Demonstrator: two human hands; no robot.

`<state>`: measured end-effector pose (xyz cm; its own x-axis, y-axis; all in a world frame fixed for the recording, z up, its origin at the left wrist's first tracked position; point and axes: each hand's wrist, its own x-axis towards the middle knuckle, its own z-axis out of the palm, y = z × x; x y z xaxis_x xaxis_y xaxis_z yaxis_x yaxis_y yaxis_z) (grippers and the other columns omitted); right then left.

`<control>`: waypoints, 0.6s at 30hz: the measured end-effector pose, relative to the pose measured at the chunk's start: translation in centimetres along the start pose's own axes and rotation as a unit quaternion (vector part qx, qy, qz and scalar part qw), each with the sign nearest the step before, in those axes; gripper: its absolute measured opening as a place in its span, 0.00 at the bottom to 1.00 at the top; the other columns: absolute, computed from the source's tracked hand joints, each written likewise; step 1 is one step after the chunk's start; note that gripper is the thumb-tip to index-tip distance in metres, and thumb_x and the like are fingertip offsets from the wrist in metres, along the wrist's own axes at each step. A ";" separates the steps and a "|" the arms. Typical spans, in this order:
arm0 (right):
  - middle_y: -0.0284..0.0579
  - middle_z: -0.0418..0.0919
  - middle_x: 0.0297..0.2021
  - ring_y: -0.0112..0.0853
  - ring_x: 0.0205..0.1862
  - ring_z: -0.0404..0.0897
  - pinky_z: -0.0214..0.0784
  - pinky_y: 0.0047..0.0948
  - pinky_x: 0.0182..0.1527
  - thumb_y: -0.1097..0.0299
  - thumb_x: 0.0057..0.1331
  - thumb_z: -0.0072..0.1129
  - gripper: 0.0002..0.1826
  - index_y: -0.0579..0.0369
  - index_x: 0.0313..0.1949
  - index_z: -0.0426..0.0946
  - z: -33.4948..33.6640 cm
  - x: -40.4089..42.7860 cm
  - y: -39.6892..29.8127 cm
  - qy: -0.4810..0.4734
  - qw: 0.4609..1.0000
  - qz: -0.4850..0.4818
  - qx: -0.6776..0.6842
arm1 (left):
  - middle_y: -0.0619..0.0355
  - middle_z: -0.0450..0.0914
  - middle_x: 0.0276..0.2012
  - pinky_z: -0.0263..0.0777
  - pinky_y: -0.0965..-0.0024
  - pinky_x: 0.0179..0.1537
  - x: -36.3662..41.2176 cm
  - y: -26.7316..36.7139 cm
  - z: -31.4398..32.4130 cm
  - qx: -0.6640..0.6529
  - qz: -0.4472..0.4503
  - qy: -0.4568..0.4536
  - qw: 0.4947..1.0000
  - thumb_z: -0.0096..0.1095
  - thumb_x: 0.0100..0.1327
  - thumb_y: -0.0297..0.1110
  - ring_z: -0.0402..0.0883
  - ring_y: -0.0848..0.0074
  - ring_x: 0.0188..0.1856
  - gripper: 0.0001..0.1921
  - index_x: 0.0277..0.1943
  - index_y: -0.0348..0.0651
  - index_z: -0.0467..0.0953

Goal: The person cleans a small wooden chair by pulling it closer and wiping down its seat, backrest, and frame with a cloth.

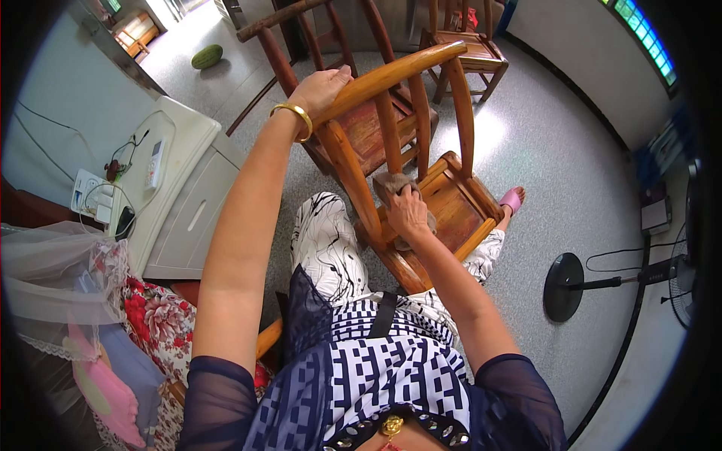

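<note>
A wooden chair [469, 205] with a slatted back stands before me, its back towards me and its seat pointing away to the right. My left hand [322, 90], with a gold bangle at the wrist, is wrapped around the left part of the curved top rail [403, 72]. Lower down, my right hand [409, 214] grips a bunched grey-brown cloth [389, 184]. This cloth lies against the lower part of the chair back, by the foot of a slat; my fingers and wrist hide part of it.
A darker wooden chair [366, 132] stands close behind; another chair [465, 52] is farther off. Left are a white cabinet [189, 214] with a remote control [154, 163] and a bed with flowered bedding [161, 318]. A green melon [207, 57] lies on the floor. A pedestal fan [564, 287] is right.
</note>
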<state>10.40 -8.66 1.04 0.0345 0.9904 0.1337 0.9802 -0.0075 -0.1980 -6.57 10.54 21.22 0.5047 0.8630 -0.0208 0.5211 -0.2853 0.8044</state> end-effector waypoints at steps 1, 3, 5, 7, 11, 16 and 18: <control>0.52 0.69 0.39 0.47 0.40 0.74 0.73 0.40 0.36 0.63 0.55 0.57 0.14 0.46 0.42 0.77 0.7 -0.5 0.2 -0.025 0.999 0.019 0.006 | 0.56 0.78 0.41 0.66 0.73 0.49 0.0 0.1 0.1 0.004 0.003 0.001 1.000 0.39 0.69 0.57 0.74 0.77 0.43 0.29 0.48 0.36 0.74; 0.53 0.70 0.39 0.49 0.41 0.75 0.72 0.42 0.39 0.61 0.54 0.60 0.18 0.44 0.45 0.75 2.9 -1.2 0.8 -0.063 0.997 0.041 0.001 | 0.56 0.78 0.41 0.66 0.73 0.49 -0.1 0.2 0.0 0.007 0.004 0.000 1.000 0.39 0.69 0.57 0.74 0.77 0.43 0.29 0.48 0.36 0.74; 0.54 0.71 0.40 0.48 0.41 0.76 0.72 0.44 0.40 0.59 0.54 0.59 0.16 0.46 0.43 0.76 4.3 -2.0 1.4 -0.121 0.990 0.068 -0.005 | 0.56 0.78 0.41 0.66 0.73 0.49 0.1 0.2 0.1 0.008 0.007 -0.001 1.000 0.39 0.69 0.57 0.74 0.77 0.43 0.29 0.48 0.35 0.74; 0.56 0.73 0.40 0.47 0.41 0.77 0.72 0.43 0.42 0.59 0.54 0.58 0.17 0.46 0.43 0.77 3.2 -1.8 1.3 -0.147 0.986 0.075 0.014 | 0.56 0.78 0.41 0.66 0.73 0.49 0.1 0.0 0.1 0.019 0.011 0.004 1.000 0.39 0.69 0.57 0.74 0.77 0.43 0.29 0.48 0.35 0.74; 0.58 0.78 0.40 0.45 0.42 0.79 0.72 0.39 0.45 0.59 0.53 0.54 0.21 0.46 0.48 0.77 -0.7 0.0 3.1 -0.264 0.938 0.123 0.185 | 0.55 0.78 0.42 0.65 0.72 0.50 0.2 0.3 0.3 0.011 0.015 0.000 1.000 0.39 0.69 0.57 0.74 0.76 0.44 0.29 0.49 0.35 0.74; 0.40 0.79 0.38 0.26 0.38 0.77 0.70 0.25 0.43 0.63 0.51 0.51 0.24 0.52 0.49 0.76 -8.9 3.4 4.4 -0.089 0.826 0.105 0.547 | 0.53 0.77 0.45 0.63 0.72 0.53 0.1 1.1 0.3 0.051 0.002 0.007 0.999 0.41 0.69 0.56 0.73 0.74 0.47 0.29 0.50 0.33 0.73; 0.45 0.77 0.41 0.31 0.42 0.76 0.68 0.28 0.47 0.65 0.53 0.51 0.23 0.52 0.51 0.74 -12.6 5.8 4.0 0.031 0.857 0.035 0.514 | 0.52 0.77 0.44 0.64 0.72 0.52 0.1 0.8 0.6 0.039 0.007 0.007 0.999 0.41 0.69 0.56 0.73 0.73 0.47 0.30 0.50 0.32 0.72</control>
<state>16.99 -4.66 13.24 0.1275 0.9830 0.1318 0.2868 0.0907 -0.9537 -5.70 10.15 21.45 0.5026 0.8645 -0.0014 0.5670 -0.3284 0.7554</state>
